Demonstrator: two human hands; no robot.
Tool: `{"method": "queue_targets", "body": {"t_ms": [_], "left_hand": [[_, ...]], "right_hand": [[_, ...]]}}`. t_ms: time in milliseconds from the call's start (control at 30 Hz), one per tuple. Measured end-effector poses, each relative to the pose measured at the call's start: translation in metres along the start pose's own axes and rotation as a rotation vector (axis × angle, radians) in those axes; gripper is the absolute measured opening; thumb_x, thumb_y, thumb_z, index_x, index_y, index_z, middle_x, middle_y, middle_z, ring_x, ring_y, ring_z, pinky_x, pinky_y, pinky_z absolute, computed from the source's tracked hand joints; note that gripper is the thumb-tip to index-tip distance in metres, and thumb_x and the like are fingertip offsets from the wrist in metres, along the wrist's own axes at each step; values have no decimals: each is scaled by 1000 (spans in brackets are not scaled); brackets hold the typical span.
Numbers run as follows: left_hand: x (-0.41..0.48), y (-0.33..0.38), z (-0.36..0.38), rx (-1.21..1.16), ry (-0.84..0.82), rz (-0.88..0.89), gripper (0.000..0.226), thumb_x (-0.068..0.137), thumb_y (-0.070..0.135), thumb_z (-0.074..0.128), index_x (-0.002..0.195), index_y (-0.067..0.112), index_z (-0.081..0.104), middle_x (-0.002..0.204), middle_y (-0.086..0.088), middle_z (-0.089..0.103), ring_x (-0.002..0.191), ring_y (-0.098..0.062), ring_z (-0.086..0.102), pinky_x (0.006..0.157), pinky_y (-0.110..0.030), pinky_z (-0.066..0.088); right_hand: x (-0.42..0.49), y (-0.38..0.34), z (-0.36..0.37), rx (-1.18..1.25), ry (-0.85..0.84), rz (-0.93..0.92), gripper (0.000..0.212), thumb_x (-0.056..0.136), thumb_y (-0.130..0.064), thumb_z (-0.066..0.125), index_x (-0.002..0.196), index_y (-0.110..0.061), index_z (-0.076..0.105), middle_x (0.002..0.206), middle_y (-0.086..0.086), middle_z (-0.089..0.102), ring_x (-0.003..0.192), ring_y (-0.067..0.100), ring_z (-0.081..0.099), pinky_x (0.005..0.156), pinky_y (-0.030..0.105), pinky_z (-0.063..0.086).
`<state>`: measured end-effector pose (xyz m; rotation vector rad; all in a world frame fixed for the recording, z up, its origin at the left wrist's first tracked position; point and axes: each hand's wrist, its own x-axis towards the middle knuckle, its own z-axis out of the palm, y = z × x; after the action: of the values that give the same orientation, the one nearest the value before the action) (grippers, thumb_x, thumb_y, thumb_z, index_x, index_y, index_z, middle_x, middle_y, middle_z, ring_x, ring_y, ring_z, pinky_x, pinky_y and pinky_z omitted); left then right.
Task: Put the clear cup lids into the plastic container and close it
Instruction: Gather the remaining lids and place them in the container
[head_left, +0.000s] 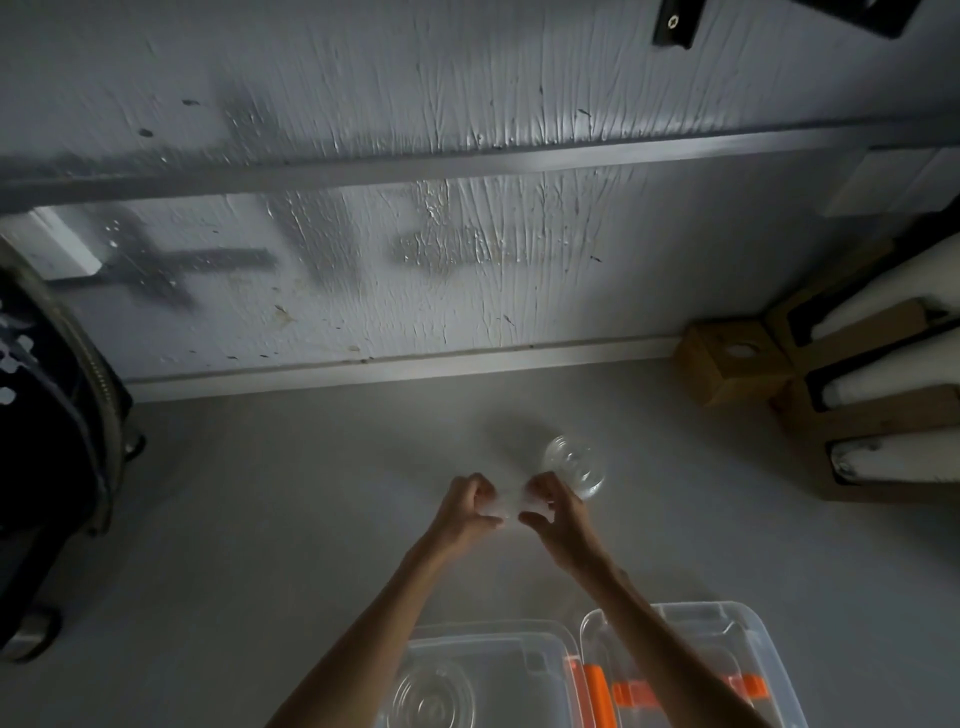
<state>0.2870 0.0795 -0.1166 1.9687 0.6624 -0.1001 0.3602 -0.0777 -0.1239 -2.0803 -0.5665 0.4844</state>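
My left hand (467, 501) and my right hand (553, 506) are close together over the grey floor, both pinching a clear cup lid (511, 503) held between them. Just behind my right hand a small stack of clear cup lids (574, 465) rests on the floor. At the bottom edge sits the open clear plastic container (493, 670) with one clear lid (434, 699) lying inside it. To its right lies the container's clear cover (727, 654) with orange latches (595, 691), partly hidden by my right forearm.
A rough white wall (467, 260) rises behind the floor. Brown cardboard boxes (841, 395) holding white rolls stand at the right. A dark bag or suitcase (47, 441) stands at the left edge.
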Motion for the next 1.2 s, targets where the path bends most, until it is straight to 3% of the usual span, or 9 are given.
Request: {"method": "queue_targets", "body": {"t_ms": [167, 300, 467, 567, 733, 800, 967, 1067, 1200], "left_hand": [[-7, -6, 11, -9, -103, 40, 37, 63, 8, 63, 98, 13, 52, 101, -8, 60, 95, -21, 59, 78, -32, 47], [-9, -9, 13, -9, -74, 38, 34, 72, -2, 61, 100, 15, 53, 108, -6, 64, 103, -18, 61, 86, -30, 48], [-11, -12, 10, 81, -79, 92, 33, 75, -2, 56, 106, 9, 53, 101, -6, 58, 96, -18, 57, 74, -29, 43], [-10, -13, 9, 87, -83, 112, 35, 74, -6, 54, 108, 5, 50, 100, -3, 54, 93, -15, 52, 67, -18, 38], [-13, -11, 15, 116, -60, 128, 28, 77, -7, 53, 104, 0, 53, 102, -16, 61, 90, -13, 50, 66, -16, 31], [-14, -11, 15, 123, -54, 124, 26, 79, -7, 53, 104, 0, 55, 102, -15, 61, 92, -14, 51, 67, -16, 31], [-17, -12, 11, 99, -93, 93, 24, 82, -2, 57, 104, 5, 55, 96, -4, 56, 91, -13, 52, 68, -16, 34], [-16, -6, 6, -198, -103, -57, 32, 81, -2, 64, 110, 6, 52, 108, -10, 60, 95, -17, 56, 79, -27, 46], [-20, 16, -5, -639, -25, -260, 29, 82, -3, 65, 106, 9, 54, 98, -11, 61, 78, -21, 62, 68, -34, 56]], "right_hand": [[-11, 12, 17, -12, -34, -52, 44, 69, 0, 62, 110, -13, 58, 108, 0, 55, 102, 11, 53, 85, 10, 38], [-13, 11, 27, 29, 52, -67, 52, 70, 6, 62, 111, -25, 52, 113, -1, 55, 103, -4, 50, 87, 6, 37], [-11, 18, 30, -21, -14, -56, 63, 67, 12, 56, 124, -11, 47, 123, 6, 47, 112, 13, 45, 91, -3, 28], [-10, 20, 33, 20, 51, -44, 62, 65, 18, 51, 118, -14, 49, 119, 7, 49, 109, 17, 48, 89, -2, 31], [-16, 26, 31, -16, 109, -71, 45, 73, 14, 58, 111, -10, 59, 110, -1, 57, 101, 8, 52, 86, -1, 34], [-16, 27, 30, -12, 92, -71, 41, 74, 12, 59, 108, -11, 61, 108, -2, 60, 100, 7, 55, 86, 2, 37], [-13, 29, 23, 41, 0, 4, 36, 75, 3, 58, 107, -14, 61, 103, -1, 65, 97, 17, 64, 85, 29, 52], [-10, 21, 12, 178, -48, 135, 33, 77, 6, 62, 103, -13, 58, 84, -6, 65, 78, 9, 61, 72, 25, 47], [-3, 4, -5, 558, -111, 345, 38, 83, 19, 54, 118, 3, 51, 56, -2, 69, 48, 3, 60, 53, 22, 51]]}}
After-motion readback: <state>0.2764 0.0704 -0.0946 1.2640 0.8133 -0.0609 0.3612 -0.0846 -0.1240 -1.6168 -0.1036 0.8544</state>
